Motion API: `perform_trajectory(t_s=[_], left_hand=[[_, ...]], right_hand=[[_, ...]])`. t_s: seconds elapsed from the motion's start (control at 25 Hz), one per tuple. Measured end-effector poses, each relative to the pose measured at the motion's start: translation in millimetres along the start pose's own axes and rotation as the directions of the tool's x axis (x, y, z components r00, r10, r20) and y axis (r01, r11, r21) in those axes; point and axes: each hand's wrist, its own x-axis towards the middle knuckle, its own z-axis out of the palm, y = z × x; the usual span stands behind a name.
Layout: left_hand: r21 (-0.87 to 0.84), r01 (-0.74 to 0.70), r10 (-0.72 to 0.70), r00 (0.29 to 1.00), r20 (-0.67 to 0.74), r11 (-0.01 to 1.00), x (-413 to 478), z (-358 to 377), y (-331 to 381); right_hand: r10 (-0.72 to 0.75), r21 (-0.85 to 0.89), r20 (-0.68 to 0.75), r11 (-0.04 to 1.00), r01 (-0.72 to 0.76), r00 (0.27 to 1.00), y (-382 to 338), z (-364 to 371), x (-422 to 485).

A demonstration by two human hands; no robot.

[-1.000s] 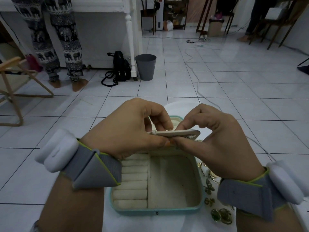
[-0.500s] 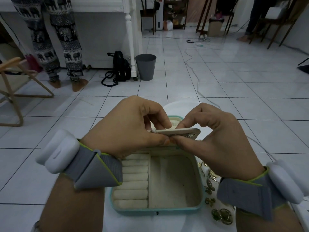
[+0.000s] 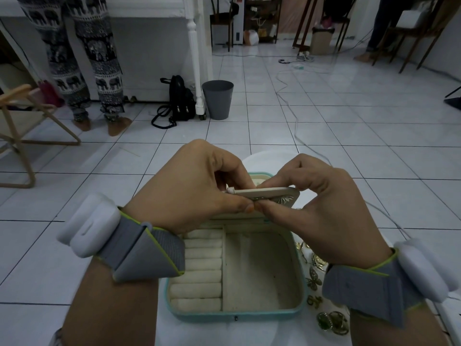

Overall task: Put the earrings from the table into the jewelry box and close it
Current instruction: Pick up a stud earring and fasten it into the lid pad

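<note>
The fingers (image 3: 232,171) of both hands are curled in a pinch. The left hand (image 3: 194,186) grips the left end of a flat cream panel (image 3: 264,191) between thumb and fingertips. The right hand (image 3: 319,211) grips the same panel from the other side, and the two thumbs meet under its near edge. A leaf-patterned bit of metal (image 3: 284,201) shows beneath the panel's right end; it is likely an earring being fixed there, though the pinch hides how.

The panel is held level above the back of the jewelry box (image 3: 237,314), which lies open on the white table (image 3: 199,330). Its ring rolls on the left and its open compartment on the right look bare of jewelry. The lid is mostly hidden behind the hands.

I judge the task to be at an early stage. Several earrings (image 3: 313,283) lie on the table just beside the box's right wall, with a green-stone pair (image 3: 333,323) nearest the front edge. All of these are yet to go in, and then the lid has to be shut.

Both hands are taken up by the panel, so neither is free to fetch the next piece. The right wrist band hangs over some of the loose earrings and could brush them.

On the tiled floor beyond are a black backpack (image 3: 179,101), a grey bin (image 3: 218,99), a folding chair (image 3: 22,131) and a person's legs in patterned trousers (image 3: 84,58), all well apart from the table.
</note>
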Motion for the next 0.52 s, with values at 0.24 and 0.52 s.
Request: perform_trajectory(t_s=[0.24,0.52], left_hand=[[-0.011,-0.002,0.002,1.0,0.002,1.0,0.3,1.5,-0.4],[0.032,-0.02,0.019,0.999,0.031,0.999,0.3,1.8,-1.5]], right_hand=[[-0.019,-0.014,-0.013,1.0,0.019,1.0,-1.3,0.2,0.2],[-0.006,0.0,0.026,1.0,0.006,1.0,-1.3,0.8,1.1]])
